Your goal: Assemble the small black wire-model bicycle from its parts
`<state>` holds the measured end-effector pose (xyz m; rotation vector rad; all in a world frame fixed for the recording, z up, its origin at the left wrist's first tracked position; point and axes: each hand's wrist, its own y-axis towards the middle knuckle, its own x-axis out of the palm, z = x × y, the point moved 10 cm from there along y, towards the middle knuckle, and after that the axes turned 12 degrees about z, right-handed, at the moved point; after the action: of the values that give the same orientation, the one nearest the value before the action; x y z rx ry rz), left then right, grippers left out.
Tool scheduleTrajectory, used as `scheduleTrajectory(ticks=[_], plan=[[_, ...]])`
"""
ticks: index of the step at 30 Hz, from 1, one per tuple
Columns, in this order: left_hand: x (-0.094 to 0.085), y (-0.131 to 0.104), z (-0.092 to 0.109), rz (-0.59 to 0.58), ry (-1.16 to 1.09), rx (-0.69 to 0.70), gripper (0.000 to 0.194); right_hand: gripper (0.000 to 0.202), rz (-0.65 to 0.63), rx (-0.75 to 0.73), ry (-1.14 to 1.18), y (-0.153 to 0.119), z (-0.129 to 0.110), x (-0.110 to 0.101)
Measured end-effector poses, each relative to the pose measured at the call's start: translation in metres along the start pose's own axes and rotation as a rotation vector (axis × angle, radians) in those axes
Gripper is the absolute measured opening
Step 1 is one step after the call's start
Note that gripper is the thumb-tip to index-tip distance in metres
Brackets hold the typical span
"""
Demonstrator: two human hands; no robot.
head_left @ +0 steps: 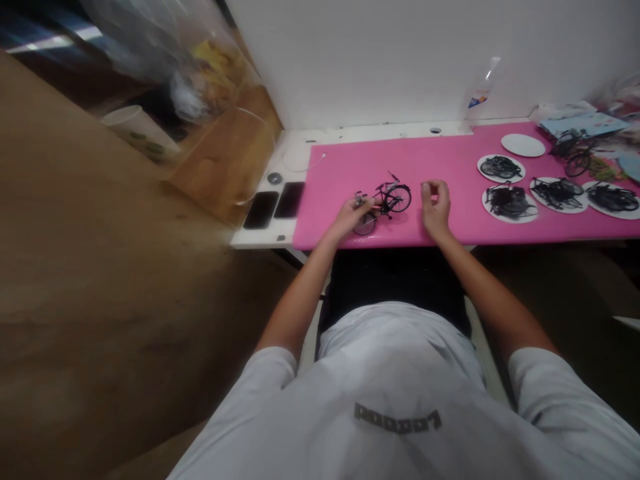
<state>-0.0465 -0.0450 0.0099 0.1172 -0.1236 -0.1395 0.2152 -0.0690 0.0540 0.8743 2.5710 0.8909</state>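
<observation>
A small black model bicycle is tilted over the pink mat. Its front end, near the handlebar and one wheel, is pinched between the thumb and fingers of my left hand. The other wheel points up and to the right. My right hand is to the right of the bicycle and apart from it, just above the mat. Its fingers are curled in toward the thumb; whether anything small is between the tips I cannot make out.
Several white plates with black bicycle parts stand on the right, beside a bare white plate. Another model bicycle and plastic bags lie at the far right. Two phones and a cable are at the left. A white wall rises behind.
</observation>
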Motion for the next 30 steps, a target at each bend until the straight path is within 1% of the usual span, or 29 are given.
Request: scheduleTrajectory(ticks=[1, 4, 7, 8, 10, 13, 16, 18, 21, 24, 27, 30], plan=[[-0.005, 0.002, 0.003, 0.013, 0.019, 0.020, 0.064, 0.046, -0.027, -0.011, -0.035, 0.004, 0.004, 0.000], [-0.026, 0.011, 0.011, 0.099, 0.081, 0.072, 0.060, 0.033, -0.136, -0.069, -0.138, 0.007, 0.014, 0.004], [-0.047, 0.017, 0.013, 0.195, 0.128, 0.086, 0.052, 0.026, -0.280, -0.172, -0.218, 0.000, 0.019, 0.017], [-0.052, 0.017, 0.013, 0.211, 0.126, 0.085, 0.049, 0.027, -0.327, -0.198, -0.234, -0.003, 0.021, 0.022], [-0.054, 0.017, 0.015, 0.211, 0.106, 0.076, 0.045, 0.029, -0.397, -0.228, -0.252, -0.009, 0.022, 0.029], [-0.050, 0.014, 0.017, 0.179, 0.093, 0.045, 0.044, 0.036, -0.443, -0.251, -0.251, -0.014, 0.018, 0.034], [-0.040, 0.009, 0.019, 0.115, 0.126, 0.037, 0.046, 0.048, -0.449, -0.239, -0.221, -0.015, 0.008, 0.032], [-0.032, 0.005, 0.022, 0.051, 0.176, 0.061, 0.047, 0.055, -0.454, -0.223, -0.185, -0.015, 0.000, 0.031], [-0.019, -0.001, 0.026, -0.035, 0.278, 0.109, 0.048, 0.061, -0.480, -0.215, -0.114, -0.019, -0.013, 0.033], [-0.009, -0.007, 0.030, -0.067, 0.346, 0.132, 0.048, 0.065, -0.515, -0.206, -0.057, -0.023, -0.022, 0.037], [0.000, -0.013, 0.039, -0.080, 0.358, 0.169, 0.047, 0.061, -0.519, -0.196, -0.031, -0.024, -0.027, 0.039], [0.006, -0.018, 0.048, -0.094, 0.354, 0.210, 0.044, 0.048, -0.492, -0.165, -0.021, -0.021, -0.031, 0.036]])
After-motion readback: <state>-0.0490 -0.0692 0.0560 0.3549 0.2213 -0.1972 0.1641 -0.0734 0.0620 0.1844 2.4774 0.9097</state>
